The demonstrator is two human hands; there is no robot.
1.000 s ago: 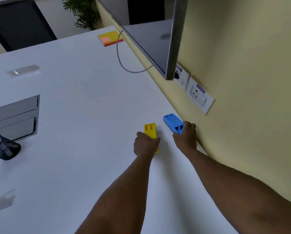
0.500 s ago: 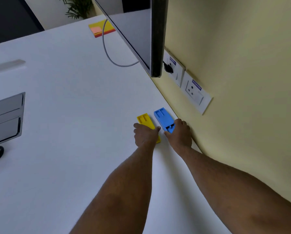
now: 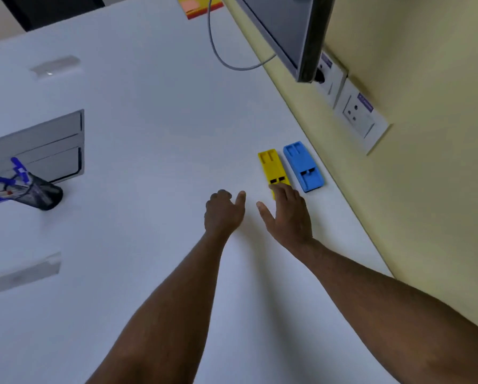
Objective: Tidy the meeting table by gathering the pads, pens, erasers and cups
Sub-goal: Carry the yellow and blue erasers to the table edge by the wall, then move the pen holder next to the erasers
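Lying side by side right of centre: yellow eraser [image 3: 274, 170], blue eraser [image 3: 303, 166], aligned near wall. Right hand [image 3: 287, 217] fingers spread, tips touching yellow eraser; left hand [image 3: 224, 212] loosely curled, empty. Erasers gathered; sticky pads [image 3: 199, 5] top centre, pen cup [image 3: 38, 192] left remain.

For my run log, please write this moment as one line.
left hand: open, empty | right hand: open, fingertips at yellow eraser | blue eraser: beside yellow, untouched | pen cup: far left
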